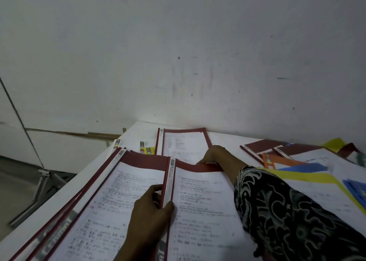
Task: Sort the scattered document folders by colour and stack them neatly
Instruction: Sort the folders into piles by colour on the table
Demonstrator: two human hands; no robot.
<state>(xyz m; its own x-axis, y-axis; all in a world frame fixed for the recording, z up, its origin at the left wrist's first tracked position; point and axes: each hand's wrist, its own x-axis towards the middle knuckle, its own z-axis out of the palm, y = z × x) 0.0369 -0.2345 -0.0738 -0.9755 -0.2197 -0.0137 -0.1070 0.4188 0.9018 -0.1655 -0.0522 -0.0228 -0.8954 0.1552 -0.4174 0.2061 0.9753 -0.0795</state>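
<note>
A red folder [200,197] with a clear cover over printed pages lies in front of me. My left hand [152,207] grips its white spine strip, thumb on top. My right hand [214,155] pinches its far red edge. Under its left side lies a stack of red folders [95,197]. Another red folder [184,144] lies flat by the wall. At the right are more red folders [261,145], an orange one [277,160], a blue one [305,167] and a yellow one [309,178], overlapping.
The white table [142,129] stands against a white wall [178,62]. Its left edge runs diagonally, with a folding metal leg [42,185] and floor below. Small folder labels [147,148] lie near the far left corner.
</note>
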